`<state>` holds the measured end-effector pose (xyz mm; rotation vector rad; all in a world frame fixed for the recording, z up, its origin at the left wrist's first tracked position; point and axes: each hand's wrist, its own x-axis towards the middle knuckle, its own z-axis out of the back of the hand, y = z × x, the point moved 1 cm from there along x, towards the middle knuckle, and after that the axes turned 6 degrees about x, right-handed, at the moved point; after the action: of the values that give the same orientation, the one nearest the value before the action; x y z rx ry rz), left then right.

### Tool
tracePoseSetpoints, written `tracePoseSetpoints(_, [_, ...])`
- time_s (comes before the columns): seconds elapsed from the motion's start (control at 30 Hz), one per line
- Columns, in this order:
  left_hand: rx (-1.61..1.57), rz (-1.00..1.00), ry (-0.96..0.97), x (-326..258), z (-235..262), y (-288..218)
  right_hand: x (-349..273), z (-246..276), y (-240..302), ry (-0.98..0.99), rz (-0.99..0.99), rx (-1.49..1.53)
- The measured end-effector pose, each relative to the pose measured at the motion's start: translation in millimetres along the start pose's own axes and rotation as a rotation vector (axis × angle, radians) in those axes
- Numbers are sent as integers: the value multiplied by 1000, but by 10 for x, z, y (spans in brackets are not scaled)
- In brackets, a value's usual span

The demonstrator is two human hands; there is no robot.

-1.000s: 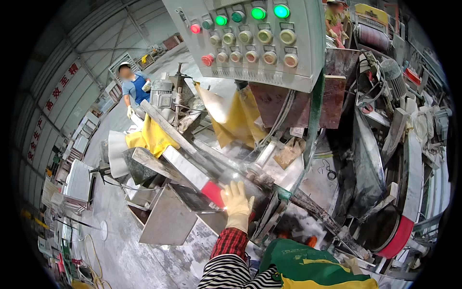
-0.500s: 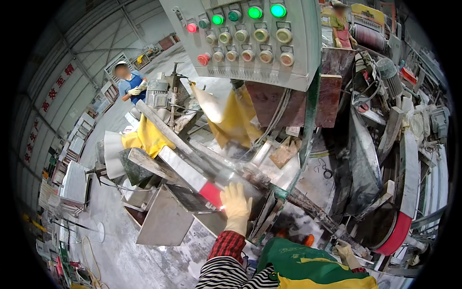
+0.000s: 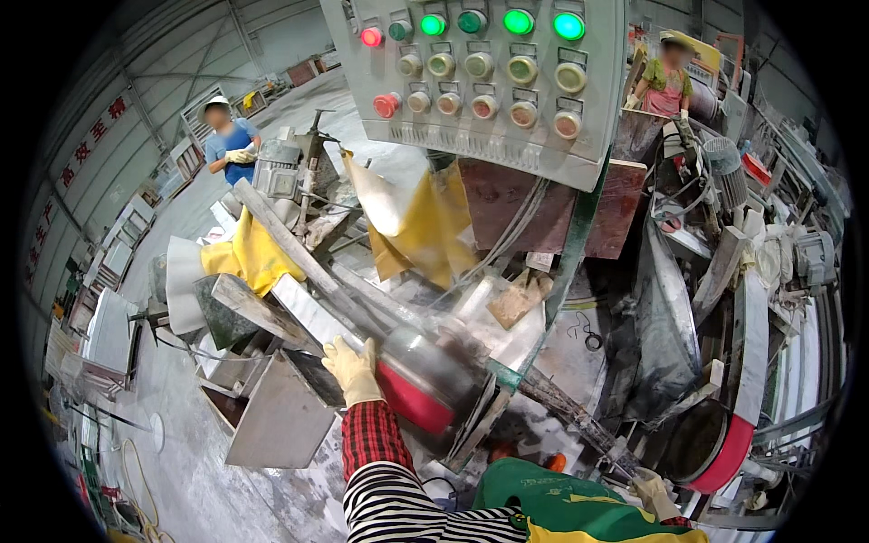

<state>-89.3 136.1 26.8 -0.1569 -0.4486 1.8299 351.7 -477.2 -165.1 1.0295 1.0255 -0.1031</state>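
Gently, I'd favour light, flat contact, left hand (image 3: pixel 353 369) spread beside the red band (image 3: pixel 412 398); whether my right hand (image 3: pixel 654 494) pinches anything, I can't tell.

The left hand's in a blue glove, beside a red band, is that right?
Not the colour: in the head view, the left hand wears a pale yellow glove, not blue. It is beside a red band, as you say.

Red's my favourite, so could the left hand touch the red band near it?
Probably yes: the left hand looks right beside that red band, and nothing visible seems to stand between them.
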Motion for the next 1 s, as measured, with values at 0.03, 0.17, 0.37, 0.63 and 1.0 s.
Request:
tracePoseSetpoints(0.03, [0, 7, 61, -27, -8, -110, 152, 165, -185, 21, 37, -8])
tracePoseSetpoints(0.17, [23, -8, -133, -123, -104, -137, 70, -5, -36, 10, -51, -63])
tracePoseSetpoints(0.37, [-100, -23, -72, -673, -38, -262, 53, -319, 43, 59, -44, -99])
tracePoseSetpoints(0.63, [-242, -171, 24, -1612, -161, -17, 611, -560, -332, 289, -7, 153])
tracePoseSetpoints(1.0, [-696, -881, 644, -3109, 39, -1644, -1131, -1877, 2068, 550, 332, 559])
